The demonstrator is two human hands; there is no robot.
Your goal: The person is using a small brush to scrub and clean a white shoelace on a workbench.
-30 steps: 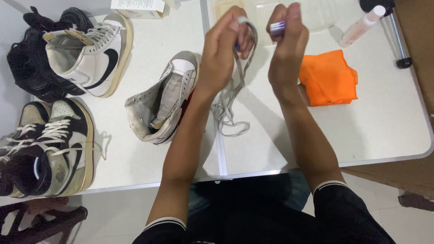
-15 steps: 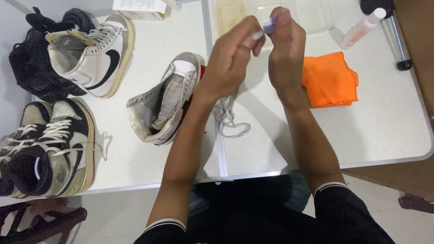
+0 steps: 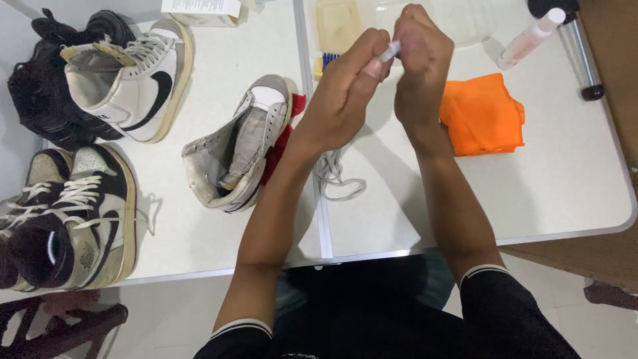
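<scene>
Your shoelace (image 3: 335, 178) trails off the tabletop (image 3: 565, 186) up to 12 o'clock, its tip (image 3: 392, 49) pinched in your left hand (image 3: 345, 100); your right hand (image 3: 420, 66) is a closed grip beside it. Grey sneaker (image 3: 236, 149) at 9 o'clock, orange cloth (image 3: 482, 113) at 3.

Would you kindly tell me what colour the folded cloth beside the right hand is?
Bright orange; the folded cloth shows best in the head view.
</scene>
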